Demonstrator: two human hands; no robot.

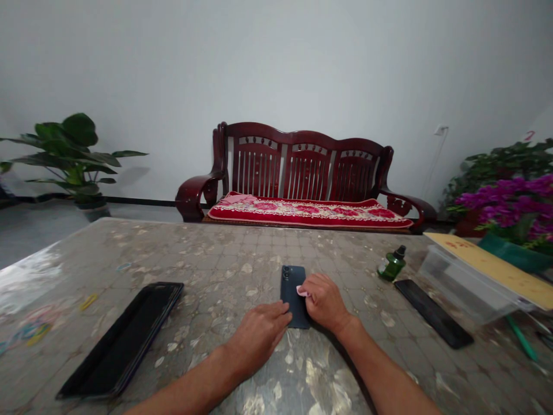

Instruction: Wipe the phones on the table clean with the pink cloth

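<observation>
A dark blue smartphone [297,311] lies on the table with its back and cameras facing up. My left hand [263,328] rests at the phone's left edge, fingers stretched out and fingertips touching it; its thumb is hidden. At the phone's right side, my right hand [324,302] is closed on a small pale pink cloth [303,291], which it holds against the phone's back. Most of the cloth is tucked inside the fingers.
A black tablet [125,340] lies to the left, near yellow and coloured bands [38,328]. On the right are a green bottle [392,264], a black phone-like slab [434,314] and a clear plastic box [466,288]. A wooden bench [302,138] stands beyond the table.
</observation>
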